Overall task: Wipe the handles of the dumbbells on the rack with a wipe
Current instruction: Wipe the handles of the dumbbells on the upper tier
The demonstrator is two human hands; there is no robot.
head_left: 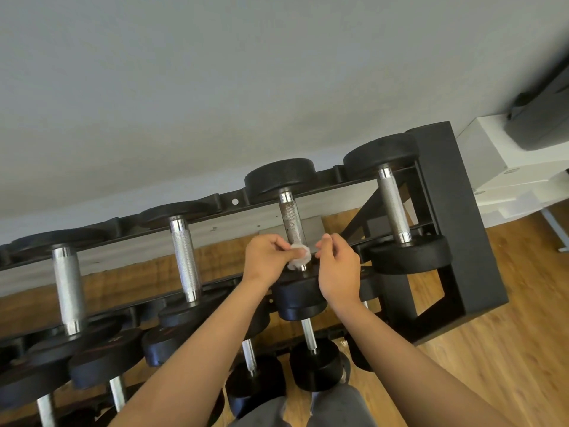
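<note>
Reaching over the lower dumbbells (314,362), both hands meet at one top-row handle (292,223). Left hand (264,260) pinches the crumpled wipe (298,255) against the handle's near end, likely to rub the knurling there. Right hand (337,266) hovers just beside, fingers curled; whether it grips anything I cannot tell. Behind stands the rack (446,211), where other handles (184,257) wait.

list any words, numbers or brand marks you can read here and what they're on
No text is legible.
Faint reddish marking on a lower dumbbell head: too blurred to read.
Small label on the white box: too small to read.
</note>
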